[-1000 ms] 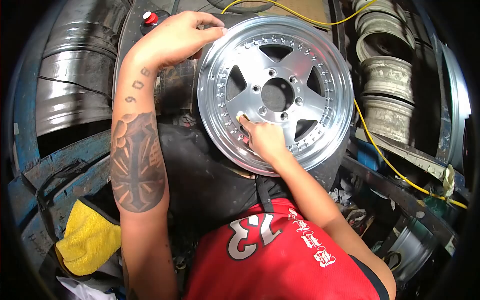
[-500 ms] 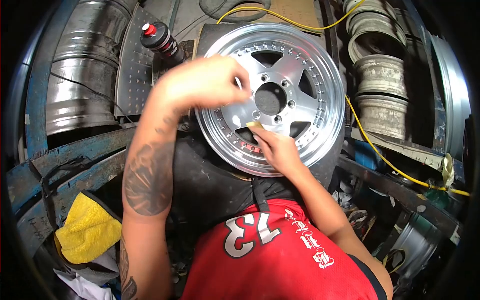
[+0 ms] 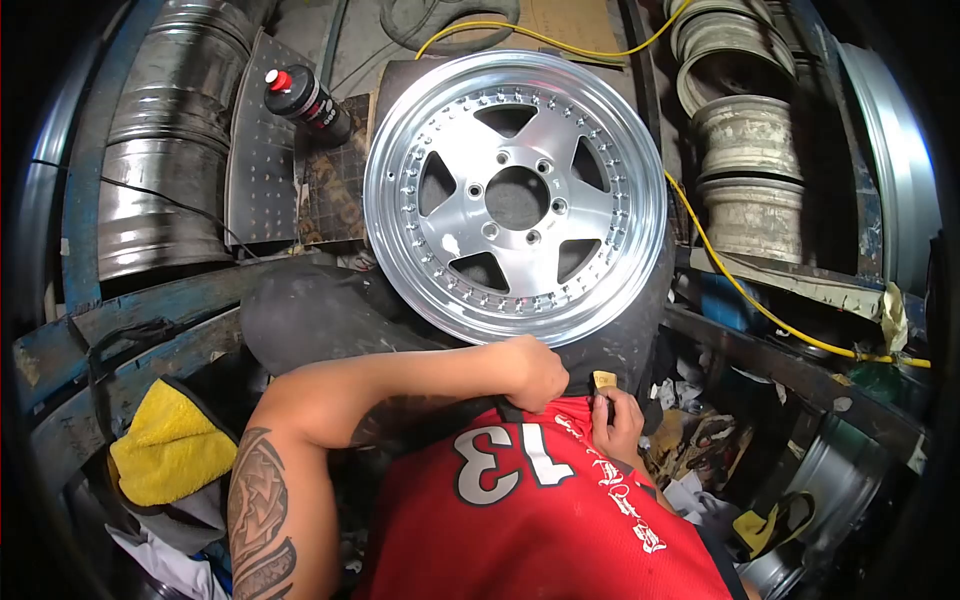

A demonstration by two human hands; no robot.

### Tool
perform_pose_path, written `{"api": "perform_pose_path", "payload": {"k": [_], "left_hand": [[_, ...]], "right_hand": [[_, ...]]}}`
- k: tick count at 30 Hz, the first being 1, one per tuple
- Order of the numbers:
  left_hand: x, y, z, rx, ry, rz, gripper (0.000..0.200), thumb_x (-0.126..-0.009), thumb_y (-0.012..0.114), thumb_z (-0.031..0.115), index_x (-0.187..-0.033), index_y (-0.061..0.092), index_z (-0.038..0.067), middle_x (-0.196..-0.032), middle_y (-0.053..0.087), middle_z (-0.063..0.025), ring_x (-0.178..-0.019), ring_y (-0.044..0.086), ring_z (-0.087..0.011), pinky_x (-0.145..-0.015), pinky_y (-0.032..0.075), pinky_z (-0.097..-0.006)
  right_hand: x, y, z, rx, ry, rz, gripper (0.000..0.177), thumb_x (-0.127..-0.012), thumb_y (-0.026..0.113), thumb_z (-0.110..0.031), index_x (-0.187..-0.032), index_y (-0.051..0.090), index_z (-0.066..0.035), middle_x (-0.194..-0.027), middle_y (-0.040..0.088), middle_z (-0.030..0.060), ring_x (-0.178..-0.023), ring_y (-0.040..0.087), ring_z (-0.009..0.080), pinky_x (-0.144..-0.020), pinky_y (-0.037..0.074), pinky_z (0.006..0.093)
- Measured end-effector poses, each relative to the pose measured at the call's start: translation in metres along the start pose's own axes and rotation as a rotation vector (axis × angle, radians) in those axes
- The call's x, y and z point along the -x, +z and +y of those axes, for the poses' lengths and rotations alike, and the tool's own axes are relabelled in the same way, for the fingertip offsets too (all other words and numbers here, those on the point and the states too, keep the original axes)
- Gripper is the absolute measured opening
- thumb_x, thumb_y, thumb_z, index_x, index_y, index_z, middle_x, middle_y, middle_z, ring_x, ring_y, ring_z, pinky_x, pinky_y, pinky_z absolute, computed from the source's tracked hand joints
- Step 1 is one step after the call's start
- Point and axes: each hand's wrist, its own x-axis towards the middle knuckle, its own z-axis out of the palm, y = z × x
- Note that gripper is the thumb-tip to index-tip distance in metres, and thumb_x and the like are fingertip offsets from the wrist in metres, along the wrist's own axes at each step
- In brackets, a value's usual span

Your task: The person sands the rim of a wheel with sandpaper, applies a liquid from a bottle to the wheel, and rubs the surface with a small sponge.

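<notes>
A polished silver alloy wheel lies face up over my lap, its rim ringed with small bolts. My left hand is closed in a fist just below the wheel, at the hem of my red jersey; whatever its fingers hold is hidden. To its right, my right hand pinches a small, flat yellow piece that resembles folded sandpaper. Both hands are off the wheel. A whitish spot shows on the wheel's lower left spoke.
A black bottle with a red cap stands left of the wheel. Metal barrels and stacked rims flank the bench. A yellow hose runs down the right. A yellow cloth hangs at lower left.
Both hands have come off the wheel and down toward my waist. The yellow piece has moved with my right hand. The wheel appears slightly left in view, its face now unobstructed.
</notes>
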Motion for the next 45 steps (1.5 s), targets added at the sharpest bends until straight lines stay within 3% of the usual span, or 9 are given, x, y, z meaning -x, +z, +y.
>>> {"api": "perform_pose_path", "payload": {"k": [6,13,17,21,25,26,29,40,45], "left_hand": [[-0.002,0.012,0.003,-0.107,-0.043,0.076,0.034,-0.086,0.069,0.039,-0.096,0.077,0.007,-0.096,0.076,-0.0178,-0.092,0.074,-0.0366,-0.076,0.059,-0.0455],[0.012,-0.011,0.007,0.150,-0.109,0.188,0.048,-0.084,0.068,0.053,-0.097,0.076,0.007,-0.093,0.076,-0.0177,-0.092,0.074,-0.0370,-0.079,0.058,-0.0470],[0.008,-0.004,-0.002,0.013,-0.104,0.267,0.038,-0.083,0.071,0.044,-0.099,0.078,0.010,-0.100,0.076,-0.0170,-0.099,0.074,-0.0330,-0.083,0.058,-0.0475],[0.028,-0.039,-0.037,-0.197,-0.441,1.089,0.016,-0.080,0.067,0.021,-0.085,0.076,0.009,-0.063,0.069,-0.0136,-0.061,0.072,-0.0338,-0.057,0.057,-0.0461],[0.070,-0.044,-0.028,0.196,-0.206,0.572,0.033,-0.085,0.070,0.039,-0.092,0.078,0.008,-0.082,0.075,-0.0170,-0.080,0.074,-0.0356,-0.074,0.058,-0.0474],[0.063,-0.037,-0.012,0.214,-0.261,0.355,0.042,-0.084,0.072,0.048,-0.099,0.079,0.009,-0.093,0.075,-0.0190,-0.092,0.074,-0.0363,-0.083,0.057,-0.0478],[0.022,0.015,0.008,-0.020,-0.137,0.081,0.056,-0.084,0.075,0.055,-0.100,0.077,0.001,-0.100,0.076,-0.0203,-0.096,0.074,-0.0388,-0.083,0.058,-0.0472],[0.046,0.006,-0.020,-0.139,0.035,0.385,0.026,-0.078,0.074,0.034,-0.076,0.073,0.008,-0.072,0.071,-0.0165,-0.073,0.071,-0.0391,-0.065,0.056,-0.0471],[0.068,-0.013,-0.038,-0.046,0.001,0.470,0.026,-0.076,0.073,0.033,-0.073,0.071,0.007,-0.068,0.067,-0.0180,-0.070,0.069,-0.0397,-0.062,0.053,-0.0493]], "right_hand": [[-0.025,0.001,-0.004,-0.085,-0.070,-0.055,0.008,-0.093,0.067,-0.002,-0.101,0.067,-0.001,-0.076,0.069,0.0166,-0.060,0.068,0.0340,-0.059,0.052,0.0403],[-0.083,0.007,0.030,-0.031,-0.161,0.244,0.010,-0.094,0.060,0.006,-0.102,0.064,0.003,-0.085,0.071,0.0189,-0.067,0.072,0.0353,-0.059,0.055,0.0395],[-0.116,0.010,0.038,0.025,-0.187,0.283,0.008,-0.097,0.061,0.002,-0.105,0.064,0.002,-0.086,0.071,0.0183,-0.066,0.072,0.0354,-0.060,0.055,0.0395],[-0.113,0.011,0.038,0.007,-0.148,0.268,0.010,-0.098,0.062,-0.001,-0.107,0.064,0.002,-0.088,0.072,0.0182,-0.068,0.073,0.0358,-0.060,0.055,0.0401],[-0.129,0.008,0.054,0.055,-0.143,0.347,0.011,-0.099,0.061,-0.001,-0.109,0.064,0.002,-0.089,0.072,0.0205,-0.070,0.072,0.0390,-0.062,0.055,0.0407],[-0.140,0.008,0.056,0.061,-0.185,0.451,0.010,-0.104,0.058,-0.007,-0.111,0.063,-0.003,-0.070,0.061,0.0128,-0.055,0.061,0.0209,-0.054,0.048,0.0334],[-0.137,0.017,0.059,-0.007,-0.139,0.421,0.011,-0.105,0.058,-0.009,-0.110,0.062,0.000,-0.065,0.056,0.0044,-0.052,0.053,0.0115,-0.051,0.043,0.0285],[-0.152,-0.007,-0.025,-0.413,0.047,0.160,0.015,-0.105,0.059,-0.015,-0.107,0.060,0.000,-0.076,0.072,0.0077,-0.063,0.065,0.0106,-0.057,0.050,0.0291],[-0.147,0.016,-0.046,-0.214,-0.069,-0.056,0.012,-0.097,0.067,-0.014,-0.102,0.068,-0.003,-0.085,0.071,0.0176,-0.075,0.072,0.0359,-0.065,0.054,0.0393]]}}
